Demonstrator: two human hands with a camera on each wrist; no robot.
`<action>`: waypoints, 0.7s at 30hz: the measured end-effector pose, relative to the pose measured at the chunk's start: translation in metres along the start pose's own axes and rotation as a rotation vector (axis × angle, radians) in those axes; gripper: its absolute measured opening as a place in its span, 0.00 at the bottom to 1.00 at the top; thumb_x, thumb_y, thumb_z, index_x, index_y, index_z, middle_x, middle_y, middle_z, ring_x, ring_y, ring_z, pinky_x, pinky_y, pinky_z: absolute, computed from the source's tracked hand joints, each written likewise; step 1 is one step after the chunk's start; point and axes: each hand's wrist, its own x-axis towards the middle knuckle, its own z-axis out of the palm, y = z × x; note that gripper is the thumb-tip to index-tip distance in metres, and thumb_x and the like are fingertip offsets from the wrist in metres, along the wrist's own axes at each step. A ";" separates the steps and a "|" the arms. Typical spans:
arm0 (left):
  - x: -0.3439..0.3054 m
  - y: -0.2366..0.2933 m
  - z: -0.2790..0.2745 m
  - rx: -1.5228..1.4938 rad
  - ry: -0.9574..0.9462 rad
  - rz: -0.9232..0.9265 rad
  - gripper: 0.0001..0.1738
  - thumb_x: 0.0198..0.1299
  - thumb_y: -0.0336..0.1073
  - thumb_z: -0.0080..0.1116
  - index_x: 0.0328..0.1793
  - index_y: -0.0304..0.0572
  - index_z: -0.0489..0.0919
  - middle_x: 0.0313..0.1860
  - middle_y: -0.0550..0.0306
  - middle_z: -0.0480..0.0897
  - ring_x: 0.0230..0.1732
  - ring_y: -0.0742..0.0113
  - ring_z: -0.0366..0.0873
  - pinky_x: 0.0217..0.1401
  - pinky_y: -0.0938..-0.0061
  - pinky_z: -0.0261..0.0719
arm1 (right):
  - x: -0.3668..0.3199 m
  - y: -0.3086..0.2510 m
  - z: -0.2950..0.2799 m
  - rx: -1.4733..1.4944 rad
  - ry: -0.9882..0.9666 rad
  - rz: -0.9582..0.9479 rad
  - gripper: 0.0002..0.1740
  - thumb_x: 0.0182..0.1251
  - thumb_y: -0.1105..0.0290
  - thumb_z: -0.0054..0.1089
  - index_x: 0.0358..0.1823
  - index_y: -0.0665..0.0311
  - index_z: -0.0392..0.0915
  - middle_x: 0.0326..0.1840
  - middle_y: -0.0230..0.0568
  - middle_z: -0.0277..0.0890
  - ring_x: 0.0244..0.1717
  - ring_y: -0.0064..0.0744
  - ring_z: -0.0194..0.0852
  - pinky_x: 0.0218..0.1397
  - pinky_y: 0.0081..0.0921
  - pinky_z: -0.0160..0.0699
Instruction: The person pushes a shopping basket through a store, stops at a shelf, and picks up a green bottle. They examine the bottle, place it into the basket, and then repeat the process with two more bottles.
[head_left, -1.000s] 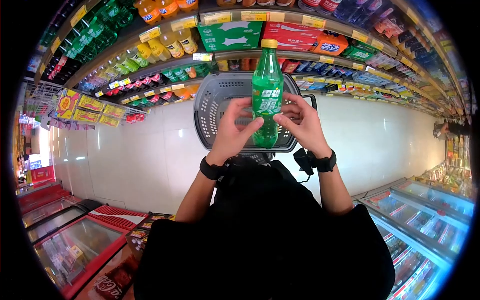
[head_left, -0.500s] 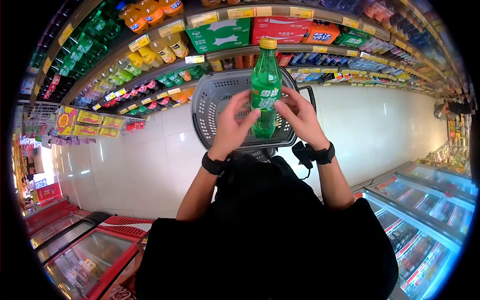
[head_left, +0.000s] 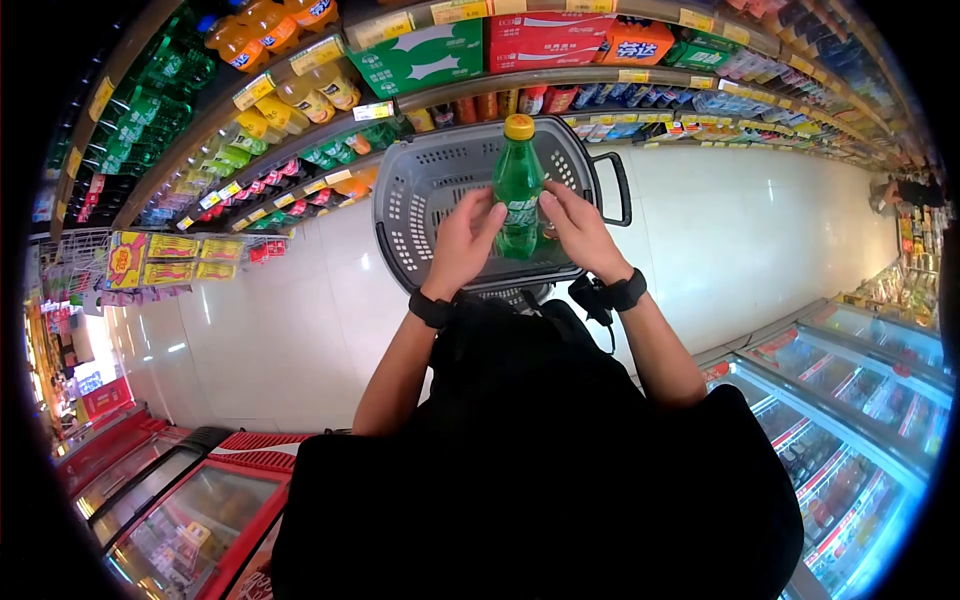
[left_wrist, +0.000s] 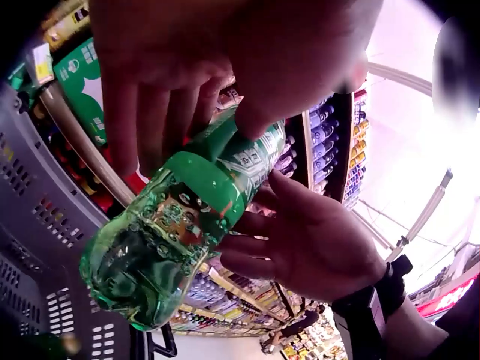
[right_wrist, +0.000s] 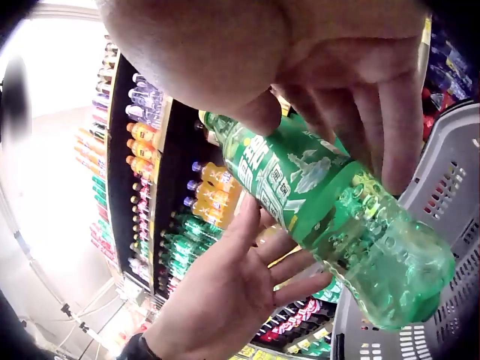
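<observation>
Pale shop floor (head_left: 740,240) lies below basket (head_left: 405,205) and bottle (head_left: 519,180).

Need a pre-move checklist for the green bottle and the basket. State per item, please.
1. Two-handed hold: ok, left hand and right hand both grip the bottle, thumbs on the near side.
2. Cap on: ok, yellow, seated on the neck.
3. Bottle body lined up with basket: ok in the head view, within the rim's outline.
4. Black side handle out of the way: ok, sticks out beyond the right hand.
5. Spot under the bottle free: cannot tell, bottle and hands hide it.
</observation>
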 end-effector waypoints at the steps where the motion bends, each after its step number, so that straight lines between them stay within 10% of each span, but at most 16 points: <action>1: 0.001 -0.002 0.000 0.008 -0.011 -0.011 0.23 0.71 0.41 0.57 0.65 0.32 0.73 0.54 0.44 0.85 0.57 0.62 0.82 0.54 0.71 0.81 | 0.001 0.002 0.000 0.005 -0.013 0.023 0.26 0.78 0.56 0.45 0.65 0.69 0.70 0.45 0.61 0.81 0.50 0.51 0.83 0.54 0.35 0.76; 9: 0.017 -0.026 0.007 0.162 0.063 -0.101 0.23 0.70 0.45 0.57 0.61 0.32 0.79 0.49 0.49 0.86 0.48 0.69 0.83 0.49 0.72 0.83 | 0.015 0.041 0.002 -0.101 -0.046 0.085 0.26 0.79 0.54 0.43 0.66 0.69 0.69 0.47 0.62 0.81 0.54 0.58 0.80 0.56 0.39 0.76; 13: 0.020 -0.038 0.016 -0.072 0.123 -0.382 0.27 0.71 0.50 0.56 0.59 0.30 0.81 0.45 0.52 0.86 0.46 0.70 0.82 0.44 0.75 0.84 | 0.026 0.072 0.009 -0.037 -0.044 0.109 0.29 0.80 0.52 0.42 0.70 0.65 0.67 0.42 0.54 0.82 0.44 0.37 0.82 0.48 0.30 0.78; 16: 0.023 -0.057 0.028 -0.209 0.230 -0.409 0.29 0.71 0.52 0.56 0.58 0.28 0.81 0.44 0.53 0.85 0.45 0.70 0.82 0.41 0.76 0.84 | 0.031 0.076 0.014 0.153 -0.123 0.295 0.34 0.80 0.49 0.42 0.74 0.72 0.61 0.65 0.54 0.72 0.62 0.36 0.73 0.57 0.31 0.81; 21: 0.024 -0.089 0.034 -0.211 0.251 -0.547 0.35 0.70 0.58 0.54 0.60 0.28 0.79 0.51 0.51 0.84 0.52 0.67 0.80 0.53 0.72 0.79 | 0.038 0.132 0.036 0.329 -0.117 0.428 0.41 0.79 0.41 0.36 0.74 0.72 0.60 0.70 0.51 0.67 0.69 0.37 0.66 0.64 0.34 0.75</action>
